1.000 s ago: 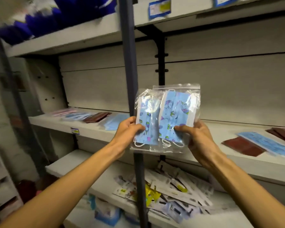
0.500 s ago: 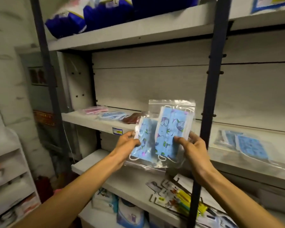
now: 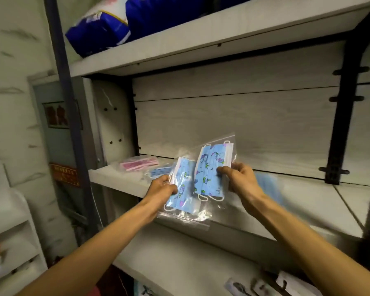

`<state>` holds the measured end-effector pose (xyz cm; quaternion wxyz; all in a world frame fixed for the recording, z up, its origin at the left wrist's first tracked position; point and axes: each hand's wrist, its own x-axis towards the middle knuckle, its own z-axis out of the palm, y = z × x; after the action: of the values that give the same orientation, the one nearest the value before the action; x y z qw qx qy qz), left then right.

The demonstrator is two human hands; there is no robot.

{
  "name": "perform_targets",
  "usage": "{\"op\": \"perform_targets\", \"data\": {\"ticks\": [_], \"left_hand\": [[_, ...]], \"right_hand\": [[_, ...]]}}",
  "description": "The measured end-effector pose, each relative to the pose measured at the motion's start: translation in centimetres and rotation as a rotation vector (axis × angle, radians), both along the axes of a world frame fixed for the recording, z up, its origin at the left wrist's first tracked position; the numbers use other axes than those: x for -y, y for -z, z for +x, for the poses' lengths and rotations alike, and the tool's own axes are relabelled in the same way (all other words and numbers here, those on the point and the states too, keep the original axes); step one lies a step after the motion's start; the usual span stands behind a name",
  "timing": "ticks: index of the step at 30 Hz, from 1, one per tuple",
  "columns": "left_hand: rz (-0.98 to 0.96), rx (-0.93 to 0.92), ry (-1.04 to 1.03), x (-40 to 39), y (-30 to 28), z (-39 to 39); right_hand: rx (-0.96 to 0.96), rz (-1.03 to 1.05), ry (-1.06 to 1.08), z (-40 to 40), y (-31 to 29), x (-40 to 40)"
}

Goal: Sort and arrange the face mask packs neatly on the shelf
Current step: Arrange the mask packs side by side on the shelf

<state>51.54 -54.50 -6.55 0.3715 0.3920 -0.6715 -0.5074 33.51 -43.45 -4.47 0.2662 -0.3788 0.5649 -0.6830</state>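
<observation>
I hold two clear bags of light blue patterned face masks in front of the middle shelf (image 3: 124, 180). My left hand (image 3: 161, 188) grips the lower pack (image 3: 183, 194) by its left edge. My right hand (image 3: 238, 178) pinches the upper pack (image 3: 210, 169) at its right side. The two bags overlap in the middle. On the shelf behind them lie a pink mask pack (image 3: 138, 163) at the far left, a dark blue patterned pack (image 3: 159, 172) partly hidden by my left hand, and a plain blue pack (image 3: 267, 186) behind my right wrist.
Blue and white soft bags (image 3: 107, 28) sit on the top shelf. A grey upright post (image 3: 63, 107) stands at the left and a black bracket post (image 3: 340, 116) at the right. Small carded items (image 3: 265, 285) lie on the lower shelf. A white rack (image 3: 6, 242) stands at far left.
My view has swung left along the shelf and closer in. Both hands have carried the two mask packs toward the shelf's left end, and the packs have tilted and spread slightly apart.
</observation>
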Motion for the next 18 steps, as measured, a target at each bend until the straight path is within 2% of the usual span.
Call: {"op": "perform_targets", "data": {"ticks": [6,10,15,18], "left_hand": [[-0.078,0.055,-0.042,9.3,-1.3,-0.1],[-0.226,0.166,-0.034,15.3,-1.6,-0.2],[-0.485,0.491,0.068,22.4,-0.3,-0.3],[-0.535,0.606,0.148,26.1,0.9,-0.2]], "right_hand": [[0.059,0.066,0.004,0.2,-1.5,9.9],[0.159,0.108,-0.038,0.9,-1.1,14.8],[-0.160,0.233,0.070,0.9,0.3,19.9],[-0.493,0.429,0.099,0.7,1.0,22.4]]}}
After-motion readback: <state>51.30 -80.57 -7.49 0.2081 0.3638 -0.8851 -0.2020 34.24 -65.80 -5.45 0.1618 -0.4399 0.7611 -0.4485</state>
